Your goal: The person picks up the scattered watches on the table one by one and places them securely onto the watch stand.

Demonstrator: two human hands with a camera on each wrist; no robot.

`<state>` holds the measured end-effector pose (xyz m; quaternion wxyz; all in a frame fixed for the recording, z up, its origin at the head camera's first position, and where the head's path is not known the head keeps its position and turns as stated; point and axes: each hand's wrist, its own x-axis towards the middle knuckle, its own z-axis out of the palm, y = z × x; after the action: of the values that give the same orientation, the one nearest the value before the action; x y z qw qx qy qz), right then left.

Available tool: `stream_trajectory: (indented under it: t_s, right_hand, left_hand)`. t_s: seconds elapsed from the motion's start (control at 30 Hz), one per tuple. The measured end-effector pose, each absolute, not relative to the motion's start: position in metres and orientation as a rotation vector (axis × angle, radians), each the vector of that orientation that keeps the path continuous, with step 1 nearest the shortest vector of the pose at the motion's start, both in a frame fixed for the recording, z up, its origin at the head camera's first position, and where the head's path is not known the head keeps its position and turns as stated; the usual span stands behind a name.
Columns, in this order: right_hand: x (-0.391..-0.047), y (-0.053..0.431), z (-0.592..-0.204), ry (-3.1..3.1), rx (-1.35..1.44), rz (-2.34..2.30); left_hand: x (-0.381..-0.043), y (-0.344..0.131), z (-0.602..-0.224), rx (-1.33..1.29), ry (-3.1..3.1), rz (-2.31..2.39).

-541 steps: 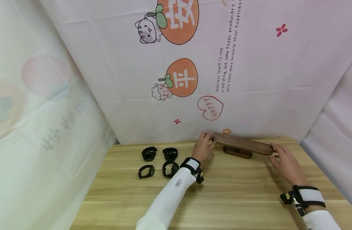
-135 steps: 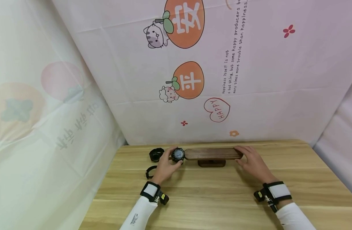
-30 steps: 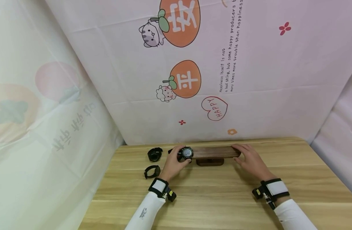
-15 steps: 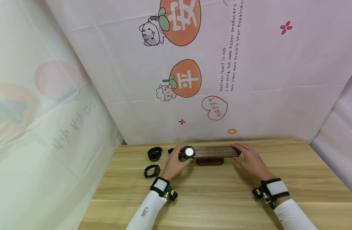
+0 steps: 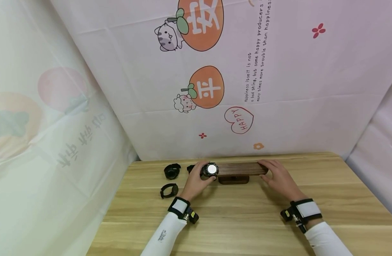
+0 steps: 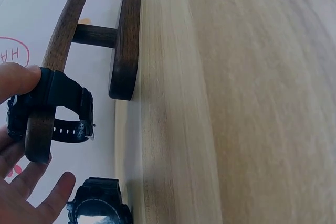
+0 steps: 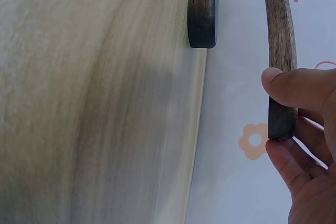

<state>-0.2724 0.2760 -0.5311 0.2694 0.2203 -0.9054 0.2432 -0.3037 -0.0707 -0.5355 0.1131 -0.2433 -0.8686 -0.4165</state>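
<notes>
A dark wooden display stand (image 5: 237, 169), a bar on a short post and base, stands near the table's back edge. My left hand (image 5: 196, 182) pinches a black wristwatch (image 5: 211, 170) whose closed strap encircles the bar's left end. In the left wrist view the bar's tip pokes out through the watch strap (image 6: 73, 98), and the thumb presses the watch. My right hand (image 5: 280, 179) grips the bar's right end. The right wrist view has its thumb on the front of the bar (image 7: 282, 40) and fingers behind and under the tip.
Two more black watches lie on the table to the left, one at the back (image 5: 172, 171) and one in front (image 5: 169, 191). Partly hidden behind my left hand is another black watch (image 6: 98, 203). A printed white cloth (image 5: 279, 124) hangs behind the table.
Earlier, both hands were at the bar's ends with the stand farther right. The stand then came left, and a watch went onto its left end. Lately the watch has slid slightly right along the bar.
</notes>
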Motion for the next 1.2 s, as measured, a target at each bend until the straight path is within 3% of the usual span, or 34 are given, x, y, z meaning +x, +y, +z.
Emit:
stream_trajectory:
  t_s: [1.2]
  right_hand:
    - [-0.272, 0.273, -0.530, -2.445, 0.585, 0.650]
  left_hand:
    - [-0.302, -0.060, -0.534, -0.743, -2.555, -1.053]
